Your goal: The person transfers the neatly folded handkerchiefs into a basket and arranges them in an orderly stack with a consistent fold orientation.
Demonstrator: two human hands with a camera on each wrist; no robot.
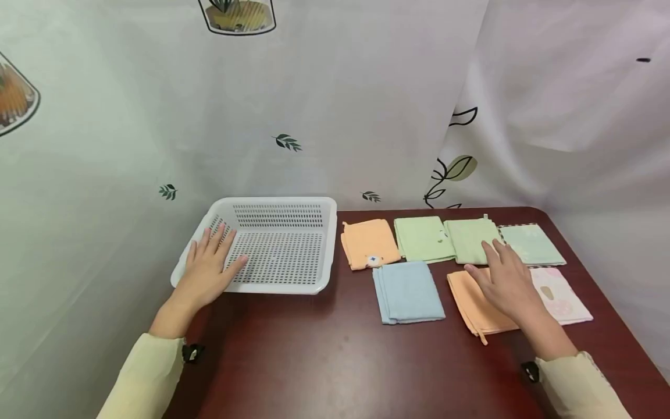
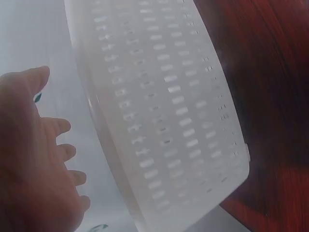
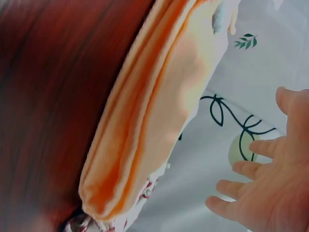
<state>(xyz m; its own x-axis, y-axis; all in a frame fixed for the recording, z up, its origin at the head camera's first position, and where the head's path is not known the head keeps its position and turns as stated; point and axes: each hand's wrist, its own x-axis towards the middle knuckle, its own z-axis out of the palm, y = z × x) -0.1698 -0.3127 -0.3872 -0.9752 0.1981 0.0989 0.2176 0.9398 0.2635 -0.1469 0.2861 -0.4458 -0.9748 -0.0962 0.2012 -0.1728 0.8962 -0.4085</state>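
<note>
My left hand (image 1: 206,270) hovers over the near-left side of a white plastic basket (image 1: 325,250), fingers spread and holding nothing. In the left wrist view that hand (image 2: 43,154) is apart from the basket's perforated wall (image 2: 169,96). Above a folded orange towel (image 1: 471,305) at the right, my right hand (image 1: 505,285) has its fingers extended. The right wrist view shows this hand (image 3: 270,179) apart from the orange towel's layered edge (image 3: 140,121). Beside it lie a folded blue towel (image 1: 410,291) and a white-pink patterned towel (image 1: 562,294), partly hidden by the hand.
Along the back of the dark red table (image 1: 314,361) lie another folded orange towel (image 1: 369,241), two light green towels, one (image 1: 424,238) left of the other (image 1: 471,238), and a pale mint towel (image 1: 534,244). A white patterned curtain (image 1: 356,105) hangs behind.
</note>
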